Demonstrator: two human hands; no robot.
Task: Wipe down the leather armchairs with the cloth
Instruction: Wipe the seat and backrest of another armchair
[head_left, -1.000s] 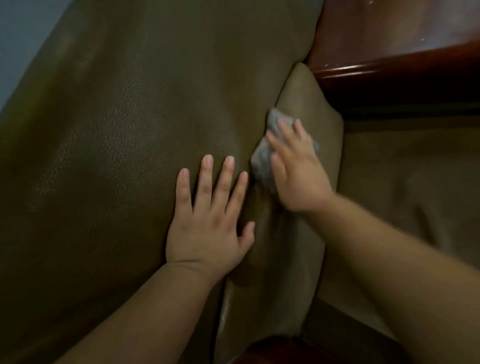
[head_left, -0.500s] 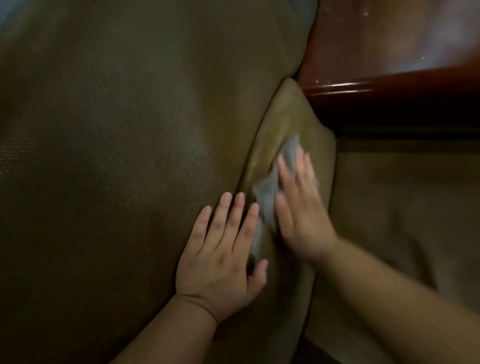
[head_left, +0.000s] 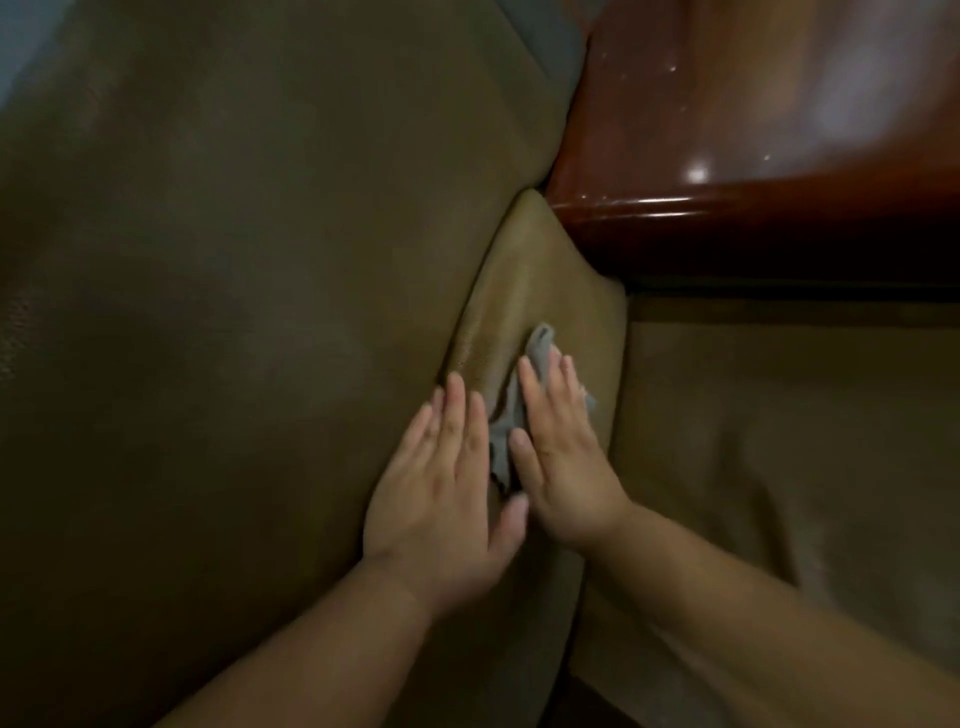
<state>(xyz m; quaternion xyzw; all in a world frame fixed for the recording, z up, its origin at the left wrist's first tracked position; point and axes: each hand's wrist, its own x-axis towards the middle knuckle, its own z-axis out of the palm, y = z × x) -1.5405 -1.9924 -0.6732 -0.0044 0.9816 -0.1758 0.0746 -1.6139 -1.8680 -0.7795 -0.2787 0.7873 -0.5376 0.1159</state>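
Right hand (head_left: 563, 457): lying flat with fingers straight, pressing the grey cloth (head_left: 511, 415) onto the leather, gripping nothing.
Left hand (head_left: 447, 493): resting flat just beside it, fingers straight and together, thumb nearly touching the right hand, holding nothing.
Cloth: sitting bunched under the right palm, peeking out between the two hands.
Armchair (head_left: 234, 286): olive leather filling the view, the cloth lying on its narrow side fold.
Wooden armrest (head_left: 753, 156): glossy reddish-brown, sitting beyond the fold.
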